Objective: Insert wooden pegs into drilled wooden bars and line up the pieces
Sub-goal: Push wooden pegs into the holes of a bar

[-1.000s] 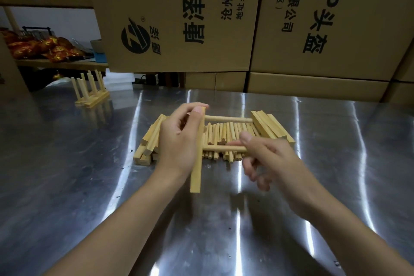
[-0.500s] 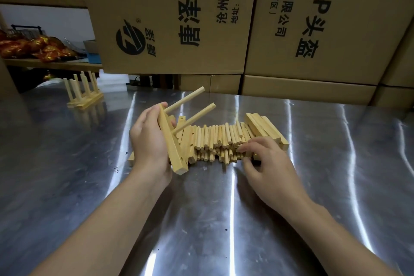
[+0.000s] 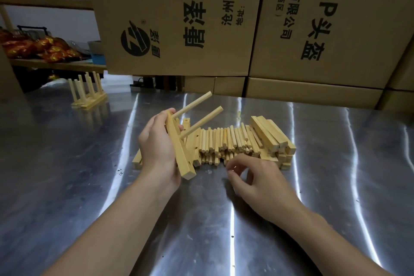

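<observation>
My left hand (image 3: 156, 148) grips a drilled wooden bar (image 3: 179, 152), held tilted above the steel table (image 3: 313, 219). Two pegs (image 3: 202, 120) stick out of the bar's upper holes and point up and to the right. A hole near its lower end shows open. Behind it lies a row of loose pegs (image 3: 226, 141), with plain bars (image 3: 268, 134) stacked at the right end and more bars (image 3: 137, 160) at the left. My right hand (image 3: 257, 177) hovers at the row's near edge, fingers curled, thumb and forefinger close together. No peg shows between them.
Finished bars with upright pegs (image 3: 89, 94) stand lined up at the back left of the table. Large cardboard boxes (image 3: 179, 18) wall off the far side. A shelf with orange packets (image 3: 33, 47) is at the far left.
My left hand tilted the bar so its two pegs point up and right. My right hand let go of the lower peg, reached to the peg row, then drew back slightly toward me.
</observation>
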